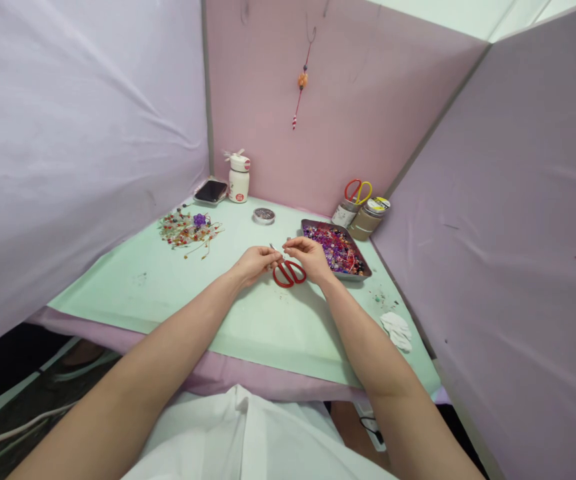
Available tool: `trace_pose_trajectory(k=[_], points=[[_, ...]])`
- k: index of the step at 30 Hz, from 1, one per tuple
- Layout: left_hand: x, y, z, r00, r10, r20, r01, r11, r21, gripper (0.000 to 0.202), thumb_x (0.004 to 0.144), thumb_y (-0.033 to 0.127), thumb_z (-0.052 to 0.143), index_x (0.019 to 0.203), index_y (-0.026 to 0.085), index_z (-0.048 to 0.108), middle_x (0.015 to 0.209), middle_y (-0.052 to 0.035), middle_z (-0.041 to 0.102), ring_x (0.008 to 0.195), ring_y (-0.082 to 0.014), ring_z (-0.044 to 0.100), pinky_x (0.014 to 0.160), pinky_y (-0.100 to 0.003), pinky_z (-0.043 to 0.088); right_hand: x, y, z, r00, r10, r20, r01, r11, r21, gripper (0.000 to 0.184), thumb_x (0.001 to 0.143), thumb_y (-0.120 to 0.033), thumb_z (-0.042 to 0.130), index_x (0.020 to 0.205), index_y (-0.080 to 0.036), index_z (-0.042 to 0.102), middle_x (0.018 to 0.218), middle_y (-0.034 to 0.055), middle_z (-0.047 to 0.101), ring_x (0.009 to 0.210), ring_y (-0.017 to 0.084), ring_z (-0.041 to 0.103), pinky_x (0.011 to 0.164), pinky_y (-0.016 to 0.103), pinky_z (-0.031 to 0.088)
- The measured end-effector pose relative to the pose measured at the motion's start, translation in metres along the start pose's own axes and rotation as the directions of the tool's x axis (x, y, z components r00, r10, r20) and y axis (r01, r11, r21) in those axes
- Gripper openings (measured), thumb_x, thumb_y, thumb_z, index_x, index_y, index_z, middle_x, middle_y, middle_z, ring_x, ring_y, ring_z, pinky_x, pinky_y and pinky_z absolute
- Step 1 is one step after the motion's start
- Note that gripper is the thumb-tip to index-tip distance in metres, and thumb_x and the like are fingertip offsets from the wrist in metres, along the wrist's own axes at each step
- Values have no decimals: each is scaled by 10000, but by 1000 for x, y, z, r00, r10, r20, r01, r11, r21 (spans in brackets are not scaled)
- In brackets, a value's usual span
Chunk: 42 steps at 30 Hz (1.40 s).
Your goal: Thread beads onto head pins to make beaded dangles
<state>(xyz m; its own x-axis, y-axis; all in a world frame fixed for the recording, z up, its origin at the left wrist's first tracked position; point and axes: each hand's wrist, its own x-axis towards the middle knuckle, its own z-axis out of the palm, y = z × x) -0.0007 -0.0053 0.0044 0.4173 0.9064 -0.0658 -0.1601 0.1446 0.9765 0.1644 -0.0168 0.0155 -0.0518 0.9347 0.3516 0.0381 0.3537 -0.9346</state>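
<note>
Near the middle of the table, my left hand (259, 263) is closed in a pinch, with the small thing at its fingertips too tiny to name. My right hand (309, 255) faces it, thumb and fingertips also pinched together on something I cannot make out. A pair of red-handled scissors (283, 276) lies on the table just below and between both hands, its blades partly hidden by my fingers. Right behind my right hand stands a dark tray (355, 277) full of purple, red and dark beads (335, 247).
A pile of beaded strings (185, 229) lies at left. Behind are a phone (211, 192), a white bottle (239, 181), a small round tin (264, 215), and two jars (369, 219), one holding scissors. A crumpled white cloth (397, 331) is at right. A beaded cord (303, 81) hangs from a hook.
</note>
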Motion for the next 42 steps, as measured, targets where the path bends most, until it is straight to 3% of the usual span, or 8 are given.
trace_pose_trajectory(k=[42], points=[[-2,3,2,1000,-11,-19,10,1000,-8,229,640,292,758,709,107,643,640,-22,612,557,-70,504,585,-228,396,0,1,0,1000,-2,3,2,1000,-10,158,647,-308,730,756,-208,674,785,3,677,750,140,607,772,308,490]])
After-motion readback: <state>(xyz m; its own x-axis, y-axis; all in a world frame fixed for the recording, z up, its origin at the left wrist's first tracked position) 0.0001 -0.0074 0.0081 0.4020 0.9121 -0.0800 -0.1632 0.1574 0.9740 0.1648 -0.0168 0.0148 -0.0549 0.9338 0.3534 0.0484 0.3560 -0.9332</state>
